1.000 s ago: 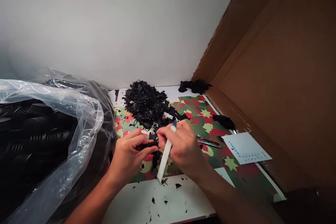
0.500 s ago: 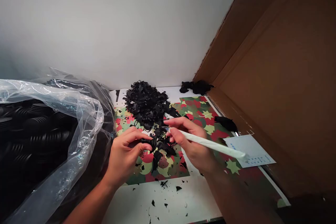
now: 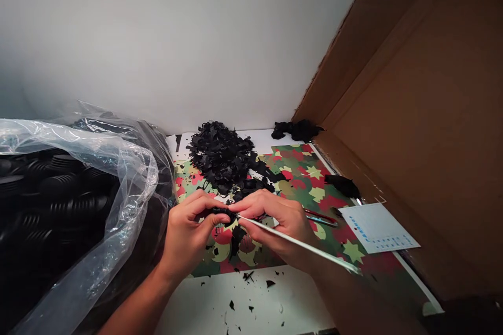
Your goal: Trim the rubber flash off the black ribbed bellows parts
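Note:
Between its thumb and fingers, my left hand (image 3: 190, 230) holds a small black ribbed part (image 3: 220, 213). My right hand (image 3: 275, 220) grips a long thin white tool (image 3: 298, 243), whose tip meets the right side of the black part. The tool's other end slants down to the right. Both hands are close together over a patterned sheet in green, red and yellow (image 3: 326, 167). Behind them rises a heap of black shavings (image 3: 222, 154), with more scraps beneath the hands.
At the left, a clear plastic bag (image 3: 133, 188) contains black ribbed parts (image 3: 74, 204). A cardboard wall (image 3: 424, 131) stands at the right, near a white card (image 3: 379, 227) and a red-handled tool (image 3: 321, 218). Black cloth-like bundles (image 3: 298, 130) lie at the back.
My right hand has moved left and slightly down, bringing the tool's tip to the black part. The red-handled tool has come into sight. My left hand has hardly moved.

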`<act>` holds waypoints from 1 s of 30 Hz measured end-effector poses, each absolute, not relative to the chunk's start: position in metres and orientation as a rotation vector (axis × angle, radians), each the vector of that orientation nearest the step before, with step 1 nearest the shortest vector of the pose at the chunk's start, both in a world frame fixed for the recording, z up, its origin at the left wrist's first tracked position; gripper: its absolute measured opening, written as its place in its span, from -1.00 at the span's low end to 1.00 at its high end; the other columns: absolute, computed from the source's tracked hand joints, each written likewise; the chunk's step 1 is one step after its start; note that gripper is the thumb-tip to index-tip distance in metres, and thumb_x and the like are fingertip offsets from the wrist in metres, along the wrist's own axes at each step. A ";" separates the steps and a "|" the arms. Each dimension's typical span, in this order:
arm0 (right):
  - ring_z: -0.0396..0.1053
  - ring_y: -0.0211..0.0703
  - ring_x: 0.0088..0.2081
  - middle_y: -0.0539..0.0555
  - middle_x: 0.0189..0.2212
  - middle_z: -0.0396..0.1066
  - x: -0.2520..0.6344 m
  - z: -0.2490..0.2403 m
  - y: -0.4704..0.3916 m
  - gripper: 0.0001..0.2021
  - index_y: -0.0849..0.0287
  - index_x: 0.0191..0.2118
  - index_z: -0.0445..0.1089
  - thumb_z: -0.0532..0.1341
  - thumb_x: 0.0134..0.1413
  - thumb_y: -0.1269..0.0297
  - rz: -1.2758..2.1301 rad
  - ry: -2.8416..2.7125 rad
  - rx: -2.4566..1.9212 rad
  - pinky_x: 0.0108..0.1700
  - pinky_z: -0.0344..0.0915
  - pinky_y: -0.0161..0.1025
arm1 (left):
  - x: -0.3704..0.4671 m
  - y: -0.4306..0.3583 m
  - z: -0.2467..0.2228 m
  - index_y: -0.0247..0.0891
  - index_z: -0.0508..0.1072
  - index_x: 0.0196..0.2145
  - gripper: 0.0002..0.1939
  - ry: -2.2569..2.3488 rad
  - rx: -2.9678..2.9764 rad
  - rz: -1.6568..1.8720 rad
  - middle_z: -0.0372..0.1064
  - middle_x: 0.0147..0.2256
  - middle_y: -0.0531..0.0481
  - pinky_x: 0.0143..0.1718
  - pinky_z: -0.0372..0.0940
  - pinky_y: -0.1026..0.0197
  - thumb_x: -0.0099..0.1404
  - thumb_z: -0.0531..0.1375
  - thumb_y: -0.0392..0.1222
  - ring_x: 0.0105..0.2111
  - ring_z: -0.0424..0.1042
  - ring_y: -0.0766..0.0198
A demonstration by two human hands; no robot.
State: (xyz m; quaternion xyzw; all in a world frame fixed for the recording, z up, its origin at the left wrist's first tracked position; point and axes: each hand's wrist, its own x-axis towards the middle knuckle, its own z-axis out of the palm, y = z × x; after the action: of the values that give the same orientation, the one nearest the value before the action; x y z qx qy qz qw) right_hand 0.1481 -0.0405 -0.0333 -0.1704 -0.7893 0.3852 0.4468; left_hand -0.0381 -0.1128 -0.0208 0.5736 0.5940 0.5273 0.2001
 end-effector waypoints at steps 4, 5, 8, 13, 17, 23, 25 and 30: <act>0.61 -0.07 -0.15 0.09 -0.18 0.67 0.149 -0.033 -0.040 -0.93 0.07 -0.27 0.52 0.30 0.27 0.37 0.921 -1.995 -0.425 -0.08 0.53 -0.11 | -0.039 -0.113 -0.021 -0.13 0.67 -0.43 -0.88 1.658 1.614 1.475 0.50 -0.50 0.07 -0.47 0.30 0.29 0.17 0.35 -0.34 -0.50 0.40 0.29; 0.61 -0.07 -0.15 0.09 -0.18 0.66 0.149 -0.033 -0.040 -0.92 0.07 -0.27 0.51 0.30 0.27 0.38 0.913 -2.004 -0.426 -0.08 0.52 -0.12 | -0.039 -0.113 -0.021 -0.13 0.67 -0.43 -0.87 1.658 1.615 1.473 0.50 -0.50 0.07 -0.46 0.30 0.29 0.17 0.35 -0.34 -0.50 0.40 0.30; 0.60 -0.09 -0.14 0.08 -0.18 0.67 0.149 -0.032 -0.040 -0.92 0.08 -0.27 0.51 0.30 0.26 0.41 0.889 -2.014 -0.413 -0.07 0.51 -0.13 | -0.039 -0.113 -0.021 -0.14 0.67 -0.44 -0.87 1.667 1.609 1.462 0.51 -0.50 0.06 -0.46 0.31 0.28 0.18 0.34 -0.34 -0.50 0.41 0.29; 0.61 -0.08 -0.15 0.08 -0.18 0.67 0.148 -0.032 -0.040 -0.92 0.08 -0.25 0.50 0.29 0.28 0.40 0.849 -2.034 -0.397 -0.07 0.50 -0.12 | -0.039 -0.113 -0.021 -0.14 0.68 -0.43 -0.88 1.674 1.609 1.466 0.51 -0.50 0.05 -0.44 0.31 0.28 0.18 0.35 -0.34 -0.49 0.41 0.28; 0.61 -0.09 -0.15 0.07 -0.18 0.67 0.147 -0.034 -0.040 -0.90 0.08 -0.24 0.46 0.26 0.30 0.43 0.753 -2.051 -0.362 -0.07 0.49 -0.12 | -0.038 -0.114 -0.022 -0.14 0.68 -0.43 -0.86 1.667 1.605 1.477 0.51 -0.50 0.06 -0.44 0.31 0.29 0.17 0.35 -0.36 -0.50 0.41 0.30; 0.60 -0.11 -0.18 0.11 -0.21 0.66 0.139 -0.038 -0.041 -0.89 0.11 -0.23 0.42 0.22 0.32 0.46 0.519 -2.067 -0.276 -0.12 0.47 -0.16 | -0.038 -0.114 -0.024 -0.14 0.67 -0.43 -0.87 1.669 1.614 1.512 0.50 -0.51 0.08 -0.47 0.29 0.32 0.17 0.36 -0.36 -0.50 0.40 0.32; 0.59 -0.11 -0.21 0.12 -0.25 0.65 0.135 -0.039 -0.044 -0.86 0.13 -0.26 0.40 0.19 0.33 0.50 0.381 -2.059 -0.269 -0.14 0.45 -0.16 | -0.038 -0.113 -0.024 -0.15 0.67 -0.43 -0.88 1.672 1.610 1.524 0.49 -0.51 0.09 -0.49 0.27 0.33 0.17 0.37 -0.36 -0.51 0.40 0.33; 0.57 -0.10 -0.23 0.14 -0.26 0.63 0.133 -0.039 -0.041 -0.82 0.12 -0.28 0.40 0.15 0.36 0.50 0.286 -1.977 -0.481 -0.14 0.44 -0.11 | -0.039 -0.113 -0.022 -0.14 0.67 -0.45 -0.90 1.641 1.583 1.570 0.46 -0.54 0.10 -0.52 0.27 0.34 0.14 0.39 -0.33 -0.53 0.38 0.34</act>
State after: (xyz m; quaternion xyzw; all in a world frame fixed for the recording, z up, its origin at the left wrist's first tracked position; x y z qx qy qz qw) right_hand 0.1326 -0.0413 -0.0392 -0.2003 -0.8236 0.1192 0.5170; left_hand -0.0386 -0.1133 -0.0217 0.5618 0.5825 0.5574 0.1854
